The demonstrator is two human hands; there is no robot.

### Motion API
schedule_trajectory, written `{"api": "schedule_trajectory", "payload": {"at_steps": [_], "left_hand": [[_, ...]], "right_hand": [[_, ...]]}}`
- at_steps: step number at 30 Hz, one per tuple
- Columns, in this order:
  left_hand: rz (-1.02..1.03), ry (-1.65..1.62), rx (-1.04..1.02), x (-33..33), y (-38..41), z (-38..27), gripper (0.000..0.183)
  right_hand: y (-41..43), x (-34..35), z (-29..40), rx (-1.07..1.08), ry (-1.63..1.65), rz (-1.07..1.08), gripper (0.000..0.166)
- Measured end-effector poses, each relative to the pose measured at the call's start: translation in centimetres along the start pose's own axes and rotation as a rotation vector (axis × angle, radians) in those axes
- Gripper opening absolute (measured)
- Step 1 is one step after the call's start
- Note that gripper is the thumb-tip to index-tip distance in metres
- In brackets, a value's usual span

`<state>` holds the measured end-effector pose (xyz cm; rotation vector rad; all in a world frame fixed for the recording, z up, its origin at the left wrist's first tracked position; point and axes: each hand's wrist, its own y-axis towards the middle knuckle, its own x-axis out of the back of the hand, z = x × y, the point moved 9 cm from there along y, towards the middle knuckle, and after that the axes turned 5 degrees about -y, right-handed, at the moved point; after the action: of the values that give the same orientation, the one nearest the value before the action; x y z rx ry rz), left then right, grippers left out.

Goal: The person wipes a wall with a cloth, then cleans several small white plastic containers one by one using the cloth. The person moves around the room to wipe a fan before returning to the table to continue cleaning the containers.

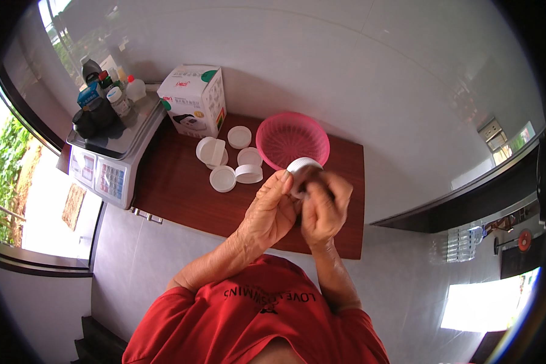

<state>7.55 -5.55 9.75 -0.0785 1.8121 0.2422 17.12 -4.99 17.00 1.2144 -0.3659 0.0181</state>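
Above the table, my left hand [271, 207] grips a white ribbed plastic screw lid [304, 163] by its edge. My right hand [324, 204] is at the lid's near side with fingers curled and blurred by motion. Whether those fingers hold anything is hidden by the blur. Just beyond the lid sits a pink plastic basket [293, 136], round with slotted walls. To the left of my hands, several similar white lids are scattered, among them an upturned lid [222, 179], a lid standing on edge [249, 174] and a lid at the back [239, 137]. A white flat piece [217, 152] leans among them.
The reddish-brown wooden table [182, 200] meets a pale tiled wall [346, 68]. At the back left stands a printed cardboard box [193, 100]. A digital weighing scale [104, 170] at the left carries several bottles and dark containers, including a white-capped bottle [118, 101].
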Motion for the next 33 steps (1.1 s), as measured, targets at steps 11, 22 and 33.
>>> {"api": "schedule_trajectory", "payload": {"at_steps": [11,22,33], "left_hand": [[-0.046,-0.126,0.083,2.0,0.6,0.1,0.025],[-0.019,-0.067,0.138,1.0,0.3,0.6,0.033],[0.084,0.885,0.139,-0.9,1.3,-3.3,0.026]], "right_hand": [[-1.6,-1.0,2.2,0.237,0.011,0.097,0.018],[-0.5,-1.5,-4.7,-0.492,0.519,0.14,0.029],[2.2,-0.4,-3.7,-0.257,0.391,0.258,0.021]]}}
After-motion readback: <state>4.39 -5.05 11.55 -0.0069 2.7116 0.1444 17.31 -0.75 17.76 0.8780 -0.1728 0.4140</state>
